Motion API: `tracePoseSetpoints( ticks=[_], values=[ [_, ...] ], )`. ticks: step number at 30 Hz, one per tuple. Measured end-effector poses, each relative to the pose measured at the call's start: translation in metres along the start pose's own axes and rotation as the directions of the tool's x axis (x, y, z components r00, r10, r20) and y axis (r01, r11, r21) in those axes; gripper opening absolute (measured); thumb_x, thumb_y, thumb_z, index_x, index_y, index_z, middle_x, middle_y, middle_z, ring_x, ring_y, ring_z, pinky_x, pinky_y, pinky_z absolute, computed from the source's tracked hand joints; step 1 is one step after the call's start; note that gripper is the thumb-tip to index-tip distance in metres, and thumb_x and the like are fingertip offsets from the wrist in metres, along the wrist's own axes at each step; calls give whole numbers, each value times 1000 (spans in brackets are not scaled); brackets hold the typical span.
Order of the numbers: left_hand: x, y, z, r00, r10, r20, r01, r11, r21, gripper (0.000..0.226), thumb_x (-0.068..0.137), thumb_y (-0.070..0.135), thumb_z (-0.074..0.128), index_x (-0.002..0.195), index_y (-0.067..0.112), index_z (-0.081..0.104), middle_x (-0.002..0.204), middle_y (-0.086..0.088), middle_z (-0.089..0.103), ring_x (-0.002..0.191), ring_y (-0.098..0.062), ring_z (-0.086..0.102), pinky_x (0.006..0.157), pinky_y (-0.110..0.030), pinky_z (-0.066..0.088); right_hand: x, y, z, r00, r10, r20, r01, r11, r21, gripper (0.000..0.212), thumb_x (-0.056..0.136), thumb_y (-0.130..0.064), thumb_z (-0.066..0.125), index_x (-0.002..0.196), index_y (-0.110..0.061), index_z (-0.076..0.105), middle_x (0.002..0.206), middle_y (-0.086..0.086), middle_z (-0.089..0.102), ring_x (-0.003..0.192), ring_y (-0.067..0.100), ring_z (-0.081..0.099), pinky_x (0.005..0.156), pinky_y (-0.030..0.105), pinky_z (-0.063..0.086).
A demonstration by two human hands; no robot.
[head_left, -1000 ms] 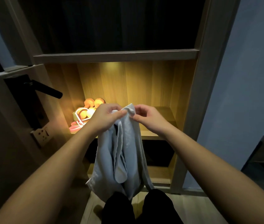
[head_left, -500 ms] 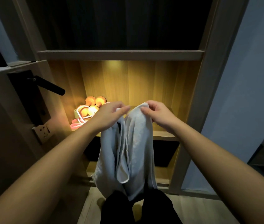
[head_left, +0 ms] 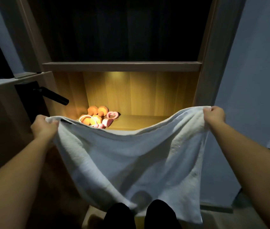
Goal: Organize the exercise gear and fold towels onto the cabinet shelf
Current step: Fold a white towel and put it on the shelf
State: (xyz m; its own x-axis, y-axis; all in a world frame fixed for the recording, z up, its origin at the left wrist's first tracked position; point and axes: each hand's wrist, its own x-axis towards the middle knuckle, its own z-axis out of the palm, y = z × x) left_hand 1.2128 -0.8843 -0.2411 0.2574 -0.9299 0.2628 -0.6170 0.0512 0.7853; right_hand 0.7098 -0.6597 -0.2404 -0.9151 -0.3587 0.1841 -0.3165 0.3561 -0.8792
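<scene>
Towel [head_left: 131, 159] stretched wide before the shelf [head_left: 147, 119], left hand [head_left: 44, 128] and right hand [head_left: 214, 115] each pinching a top corner, probably so it hangs flat for folding.

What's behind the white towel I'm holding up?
Above its sagging top edge, orange dumbbells and pink gear sit on the lit shelf. The towel hides the shelf's front edge and everything below.
</scene>
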Motion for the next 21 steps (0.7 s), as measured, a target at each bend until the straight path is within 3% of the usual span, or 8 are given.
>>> tracePoseSetpoints(
  ticks=[4, 9, 13, 16, 19, 21],
  values=[
    [-1, -9, -6, 995, -42, -90, 40, 999, -22, 36, 91, 19, 66, 116, -7, 61, 117, -31, 61, 112, -44, 57, 95, -46, 45, 6, 9, -12, 997, 54, -47, -56, 998, -31, 32, 98, -25, 50, 118, -4, 63, 120, 22, 64, 110, 42, 59, 96, 42, 46],
    [2, -6, -3, 978, -185, -97, 171, 976, -138, 37, 93, 20, 63, 117, -7, 62, 119, -31, 61, 113, -45, 58, 97, -45, 46, -1, 3, -9, 991, 120, -59, -122, 992, -35, 33, 99, -28, 49, 123, -9, 62, 123, 20, 63, 112, 42, 58, 95, 41, 46],
    [3, 15, 0, 889, -457, -36, 415, 836, -358, 40, 97, 17, 50, 131, -5, 52, 136, -26, 51, 125, -39, 51, 100, -41, 44, -13, -12, 0, 980, 193, -44, -194, 981, 1, 38, 100, -26, 47, 130, -6, 58, 130, 21, 58, 117, 43, 56, 97, 42, 45],
    [-4, 36, 9, 873, -475, 106, 444, 688, -574, 34, 92, 13, 57, 123, 2, 53, 122, -15, 60, 109, -30, 61, 80, -38, 51, -22, -36, 12, 967, 237, 98, -248, 961, 126, 39, 97, -21, 49, 131, -2, 56, 131, 21, 58, 119, 39, 57, 97, 44, 49],
    [-12, 71, 16, 900, -373, 226, 411, 550, -727, 42, 89, -2, 59, 130, -2, 51, 123, -17, 61, 103, -26, 65, 75, -31, 53, -36, -71, 25, 944, 207, 258, -288, 898, 332, 32, 95, -15, 55, 125, -2, 58, 117, 17, 64, 101, 33, 65, 76, 38, 58],
    [-13, 91, 17, 921, -309, 236, 375, 544, -751, 40, 87, -3, 58, 127, -2, 53, 117, -17, 62, 96, -24, 64, 70, -30, 54, -48, -96, 28, 945, 177, 276, -284, 862, 420, 21, 93, -15, 59, 114, -13, 59, 98, 7, 62, 81, 21, 62, 56, 26, 52]
  ],
)
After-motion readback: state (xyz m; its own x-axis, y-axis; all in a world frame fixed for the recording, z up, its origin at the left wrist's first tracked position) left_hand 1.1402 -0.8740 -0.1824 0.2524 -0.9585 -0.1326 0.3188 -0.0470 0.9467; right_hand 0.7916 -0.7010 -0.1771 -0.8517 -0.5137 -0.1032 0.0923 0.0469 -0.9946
